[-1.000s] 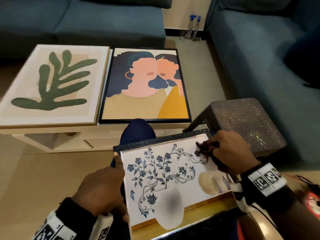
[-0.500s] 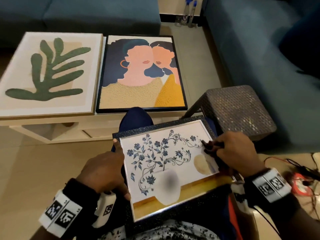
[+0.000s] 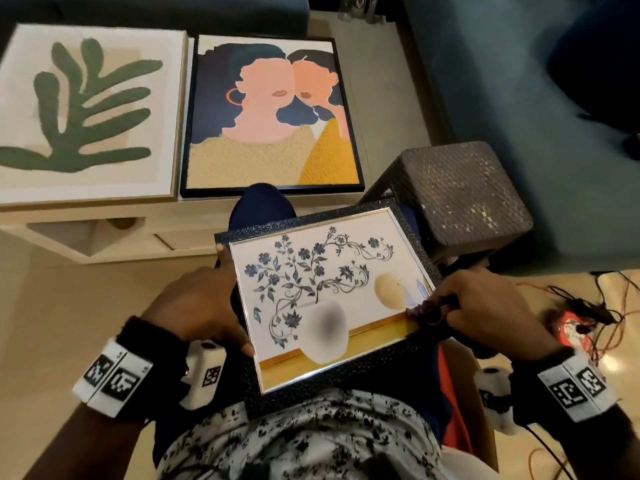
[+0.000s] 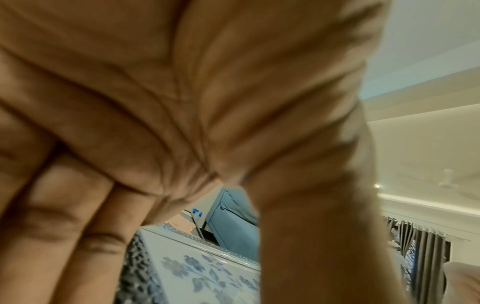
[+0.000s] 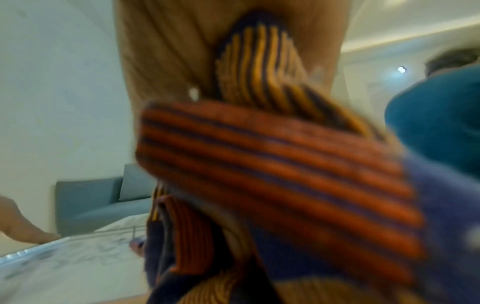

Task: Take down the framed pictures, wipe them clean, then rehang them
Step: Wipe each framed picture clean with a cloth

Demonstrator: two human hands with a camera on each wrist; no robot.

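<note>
In the lower centre of the head view, across our lap, lies the floral picture (image 3: pixel 325 299) in its dark textured frame, glass side up and tilted a little toward the right. Our left hand (image 3: pixel 194 306) grips its left edge, thumb lying along the top of the frame and fingers curled underneath; the left wrist view shows the palm close over that blue-flowered corner. Our right hand (image 3: pixel 485 306) is bunched around a striped cloth (image 3: pixel 427 308), orange, yellow and dark blue, and presses it on the glass at the picture's lower right, by the gold band. The right wrist view is blurred, so we can only say the cloth seems folded over itself in the fingers. At the upper left of the frame the leaf picture (image 3: pixel 86 109) lies flat on the white table (image 3: pixel 104 233), and just beside it, upper centre, the portrait picture (image 3: pixel 270 119). A dark woven stool (image 3: pixel 460 192) stands at the right, with wires (image 3: pixel 581 317) on the floor below it.
</note>
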